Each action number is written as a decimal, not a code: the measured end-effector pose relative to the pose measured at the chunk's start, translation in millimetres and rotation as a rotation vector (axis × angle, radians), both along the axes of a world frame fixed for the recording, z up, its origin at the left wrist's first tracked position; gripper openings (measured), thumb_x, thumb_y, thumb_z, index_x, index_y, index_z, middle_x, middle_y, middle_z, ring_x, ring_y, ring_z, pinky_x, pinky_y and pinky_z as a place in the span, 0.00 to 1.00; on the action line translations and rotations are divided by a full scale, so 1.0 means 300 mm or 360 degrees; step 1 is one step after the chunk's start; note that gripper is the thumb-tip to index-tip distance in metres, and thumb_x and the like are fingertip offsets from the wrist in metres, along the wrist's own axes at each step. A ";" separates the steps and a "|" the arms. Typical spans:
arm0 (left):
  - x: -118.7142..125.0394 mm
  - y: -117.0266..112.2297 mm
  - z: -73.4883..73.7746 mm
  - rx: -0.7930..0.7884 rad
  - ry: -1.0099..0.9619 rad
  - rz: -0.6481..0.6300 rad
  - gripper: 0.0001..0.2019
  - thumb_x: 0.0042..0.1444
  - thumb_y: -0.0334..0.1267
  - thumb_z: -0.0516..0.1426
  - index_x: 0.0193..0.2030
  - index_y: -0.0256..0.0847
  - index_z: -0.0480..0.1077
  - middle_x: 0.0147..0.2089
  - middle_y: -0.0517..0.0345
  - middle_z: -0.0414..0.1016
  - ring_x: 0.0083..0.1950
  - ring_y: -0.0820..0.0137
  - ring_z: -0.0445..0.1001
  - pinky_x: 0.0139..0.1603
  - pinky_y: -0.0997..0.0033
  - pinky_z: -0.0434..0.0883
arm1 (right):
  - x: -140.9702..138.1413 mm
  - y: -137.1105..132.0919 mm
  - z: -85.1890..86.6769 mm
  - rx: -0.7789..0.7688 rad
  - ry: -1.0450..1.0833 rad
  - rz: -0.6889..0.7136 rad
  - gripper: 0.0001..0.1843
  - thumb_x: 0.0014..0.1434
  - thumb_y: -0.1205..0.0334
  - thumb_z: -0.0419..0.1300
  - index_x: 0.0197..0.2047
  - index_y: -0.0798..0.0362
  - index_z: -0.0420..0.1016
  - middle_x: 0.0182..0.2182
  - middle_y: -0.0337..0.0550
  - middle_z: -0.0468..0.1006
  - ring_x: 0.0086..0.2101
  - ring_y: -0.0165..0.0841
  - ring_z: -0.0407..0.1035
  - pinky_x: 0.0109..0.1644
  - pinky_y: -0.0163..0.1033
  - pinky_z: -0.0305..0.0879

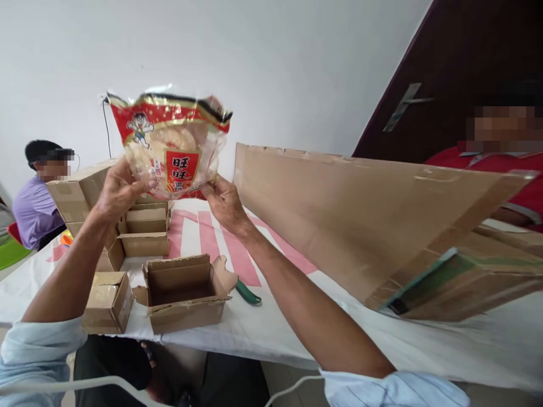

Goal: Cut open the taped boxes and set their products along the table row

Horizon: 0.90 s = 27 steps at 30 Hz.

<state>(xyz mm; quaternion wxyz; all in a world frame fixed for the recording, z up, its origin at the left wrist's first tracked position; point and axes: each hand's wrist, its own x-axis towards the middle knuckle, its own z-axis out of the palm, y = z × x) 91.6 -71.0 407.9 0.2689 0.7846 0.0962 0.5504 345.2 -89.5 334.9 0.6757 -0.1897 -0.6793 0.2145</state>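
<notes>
Between my two hands a red and clear plastic bag of rice crackers (169,144) is held up in front of the wall, pale round crackers showing through it. My left hand (120,189) grips its lower left side, thumb on the front. My right hand (224,200) pinches the lower right corner. Below, on the table, an open cardboard box (186,316) with raised flaps stands near the front edge, its visible inside bare. Just right of that box lies a dark green curved handle (248,293), partly hidden behind the flap.
A closed small carton (108,302) sits left of the open box. Behind it are more cartons (146,244). A tall cardboard panel (339,215) crosses the right side of the cloth-covered table (280,333). One person (36,206) sits far left, another (526,198) behind the panel.
</notes>
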 end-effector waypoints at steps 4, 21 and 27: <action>0.007 -0.040 0.009 0.0013 -0.0004 0.0101 0.26 0.49 0.40 0.77 0.54 0.41 0.78 0.51 0.54 0.85 0.57 0.58 0.82 0.59 0.59 0.80 | 0.016 -0.041 -0.001 -0.0089 -0.0134 0.0015 0.28 0.69 0.33 0.59 0.51 0.51 0.80 0.45 0.44 0.85 0.48 0.39 0.77 0.56 0.46 0.75; 0.002 0.074 -0.374 -0.0823 0.0740 0.0348 0.18 0.48 0.47 0.72 0.41 0.37 0.79 0.39 0.54 0.86 0.38 0.65 0.81 0.42 0.69 0.78 | 0.136 0.046 -0.464 -0.0895 -0.0582 0.0049 0.21 0.60 0.44 0.68 0.46 0.53 0.85 0.38 0.44 0.86 0.39 0.38 0.77 0.45 0.42 0.73; -0.116 0.117 -0.390 -0.0432 0.1818 0.0867 0.08 0.53 0.37 0.62 0.38 0.38 0.82 0.32 0.60 0.82 0.39 0.64 0.80 0.39 0.74 0.71 | 0.275 -0.049 -0.573 -0.1067 -0.0669 -0.0259 0.26 0.65 0.52 0.62 0.63 0.51 0.81 0.51 0.51 0.86 0.47 0.42 0.81 0.52 0.45 0.77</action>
